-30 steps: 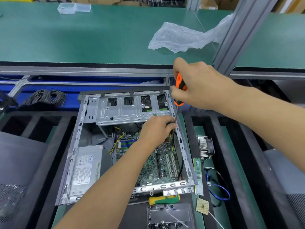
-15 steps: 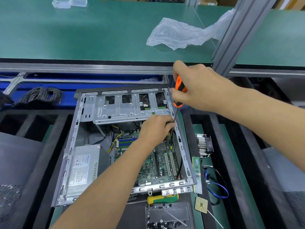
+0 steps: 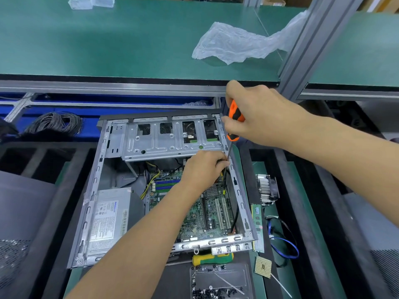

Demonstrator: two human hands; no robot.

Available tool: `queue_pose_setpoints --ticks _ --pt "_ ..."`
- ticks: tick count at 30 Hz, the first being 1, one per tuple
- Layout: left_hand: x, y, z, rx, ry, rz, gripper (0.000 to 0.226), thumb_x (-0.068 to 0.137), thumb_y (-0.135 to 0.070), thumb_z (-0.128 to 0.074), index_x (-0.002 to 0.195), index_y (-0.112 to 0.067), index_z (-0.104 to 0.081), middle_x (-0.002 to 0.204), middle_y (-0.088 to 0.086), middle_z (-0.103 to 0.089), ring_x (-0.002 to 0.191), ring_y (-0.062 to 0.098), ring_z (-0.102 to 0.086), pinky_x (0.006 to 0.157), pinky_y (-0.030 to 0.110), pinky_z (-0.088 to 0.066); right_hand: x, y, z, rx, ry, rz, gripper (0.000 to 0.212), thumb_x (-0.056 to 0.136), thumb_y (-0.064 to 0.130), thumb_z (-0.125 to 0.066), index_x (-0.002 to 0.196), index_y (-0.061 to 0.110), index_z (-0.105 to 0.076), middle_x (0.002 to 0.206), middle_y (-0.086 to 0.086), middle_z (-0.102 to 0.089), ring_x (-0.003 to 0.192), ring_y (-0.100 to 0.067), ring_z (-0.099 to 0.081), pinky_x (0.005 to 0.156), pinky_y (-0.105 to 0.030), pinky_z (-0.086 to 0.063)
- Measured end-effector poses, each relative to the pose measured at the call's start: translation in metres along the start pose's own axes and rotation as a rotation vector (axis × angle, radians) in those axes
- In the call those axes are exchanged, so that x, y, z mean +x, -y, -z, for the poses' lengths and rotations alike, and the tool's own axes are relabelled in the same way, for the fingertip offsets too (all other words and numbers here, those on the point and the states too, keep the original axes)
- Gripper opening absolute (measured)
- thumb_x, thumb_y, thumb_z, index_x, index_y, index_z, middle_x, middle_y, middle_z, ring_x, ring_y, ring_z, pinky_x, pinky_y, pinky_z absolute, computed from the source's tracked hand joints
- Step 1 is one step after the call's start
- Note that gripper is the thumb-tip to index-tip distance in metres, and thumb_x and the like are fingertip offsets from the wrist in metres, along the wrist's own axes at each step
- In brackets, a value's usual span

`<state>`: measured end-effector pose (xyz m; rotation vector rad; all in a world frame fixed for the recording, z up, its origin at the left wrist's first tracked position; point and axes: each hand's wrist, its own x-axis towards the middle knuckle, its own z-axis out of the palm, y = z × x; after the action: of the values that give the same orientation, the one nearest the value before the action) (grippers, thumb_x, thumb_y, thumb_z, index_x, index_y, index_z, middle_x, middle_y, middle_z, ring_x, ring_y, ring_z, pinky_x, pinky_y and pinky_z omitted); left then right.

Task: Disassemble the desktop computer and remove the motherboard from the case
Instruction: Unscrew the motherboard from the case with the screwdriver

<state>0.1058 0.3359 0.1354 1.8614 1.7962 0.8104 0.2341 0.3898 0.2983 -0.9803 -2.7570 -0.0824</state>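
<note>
Hands first: my right hand (image 3: 257, 117) comes in from the right edge of the frame, forearm sloping down toward centre, fingers and thumb wrapped around the orange and black handle of a screwdriver (image 3: 234, 124). The tool stands nearly upright, handle at the top, its dark shaft slanting slightly down and left into the case. My left hand (image 3: 205, 167) reaches up from the bottom of the frame, forearm running diagonally across the open case, fingers curled at the shaft and pinching it low down, just inside the right wall; the tip itself is hidden behind those fingers.

I see the case (image 3: 95, 190) lying on its side in the middle of the frame, open face up, a bare grey metal frame with its long axis running from the lower edge toward the upper centre. A metal drive cage (image 3: 168, 141) spans its far end. The motherboard (image 3: 207, 214) lies flat on the case floor in the right half, green, with white expansion slots running along the case's length and blue and green memory slots nearer the centre. A grey power supply (image 3: 108, 219) with a white label fills the lower left corner of the case.

Right of the case I see a heatsink with fan (image 3: 267, 188), a memory stick (image 3: 258, 225), a blue cable (image 3: 285, 249) and a processor chip (image 3: 263, 266). Below the case lie a yellow and green screwdriver (image 3: 212, 258) and a clear tray of dark screws (image 3: 218, 281). A crumpled plastic bag (image 3: 233, 44) sits on the green bench (image 3: 108, 39) in the upper part of the frame.
</note>
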Motion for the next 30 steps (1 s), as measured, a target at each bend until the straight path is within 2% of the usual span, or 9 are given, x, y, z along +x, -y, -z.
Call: queue_pose_setpoints --ticks 4,7,10,13,17,24,30 --pt "-0.0010 0.0009 -0.0004 0.009 0.007 0.000 0.020 0.095 -0.035 -0.060 0.093 -0.020 -0.074 0.048 -0.019 -0.039 0.055 0.013 -0.043 0.056 0.028 -0.037 0.0003 0.0005 -0.0007 -0.002 0.006 0.000 0.030 0.092 0.038 -0.054 0.095 0.014 -0.037 0.066 -0.005 -0.050 0.060 -0.031 -0.049 0.047 -0.027 -0.022" --pt "-0.0013 0.0009 -0.0006 0.027 0.021 -0.003 0.021 0.096 -0.035 -0.059 0.096 -0.020 -0.074 0.052 -0.020 -0.041 0.062 0.016 -0.047 0.058 0.031 -0.043 -0.0001 0.0009 0.0007 -0.009 0.014 -0.002 0.032 0.091 0.040 -0.055 0.095 0.014 -0.036 0.065 -0.005 -0.050 0.060 -0.031 -0.049 0.047 -0.026 -0.021" --pt "-0.0016 0.0009 -0.0002 0.050 0.034 -0.006 0.022 0.097 -0.036 -0.056 0.097 -0.020 -0.073 0.058 -0.016 -0.049 0.065 0.017 -0.050 0.061 0.031 -0.044 -0.0002 0.0010 0.0037 -0.053 0.026 0.001 0.042 0.091 0.054 -0.052 0.092 0.016 -0.033 0.061 -0.003 -0.043 0.054 -0.025 -0.039 0.050 -0.033 -0.021" --pt "-0.0028 0.0002 0.0000 0.113 0.039 -0.038 0.025 0.099 -0.036 -0.052 0.095 -0.019 -0.070 0.076 -0.003 -0.065 0.074 0.023 -0.057 0.061 0.033 -0.043 0.0007 0.0012 0.0077 -0.119 0.048 -0.009 0.051 0.088 0.068 -0.040 0.092 0.018 -0.032 0.059 0.000 -0.037 0.051 -0.017 -0.029 0.054 -0.034 -0.025" --pt "-0.0039 0.0005 -0.0015 0.155 0.010 -0.059 0.027 0.100 -0.036 -0.051 0.091 -0.017 -0.068 0.079 0.000 -0.066 0.077 0.025 -0.058 0.060 0.033 -0.041 0.0031 0.0024 0.0089 -0.132 0.081 -0.045 0.048 0.091 0.065 -0.041 0.094 0.018 -0.032 0.061 -0.001 -0.035 0.057 -0.024 -0.032 0.060 -0.036 -0.034" --pt "-0.0059 0.0022 -0.0011 0.142 -0.012 -0.064 0.028 0.099 -0.037 -0.052 0.090 -0.017 -0.069 0.079 -0.002 -0.067 0.078 0.024 -0.059 0.063 0.036 -0.047 0.0044 0.0065 0.0084 -0.188 0.093 -0.016 0.047 0.093 0.062 -0.036 0.093 0.016 -0.029 0.061 -0.003 -0.035 0.055 -0.027 -0.035 0.058 -0.037 -0.034" --pt "-0.0060 0.0020 -0.0006 0.127 -0.014 -0.057 0.028 0.099 -0.038 -0.053 0.089 -0.018 -0.069 0.076 -0.003 -0.066 0.074 0.023 -0.059 0.067 0.039 -0.052 0.0037 0.0087 0.0091 -0.224 0.076 0.025 0.047 0.093 0.062 -0.034 0.094 0.014 -0.031 0.060 -0.001 -0.035 0.051 -0.023 -0.029 0.055 -0.034 -0.019"
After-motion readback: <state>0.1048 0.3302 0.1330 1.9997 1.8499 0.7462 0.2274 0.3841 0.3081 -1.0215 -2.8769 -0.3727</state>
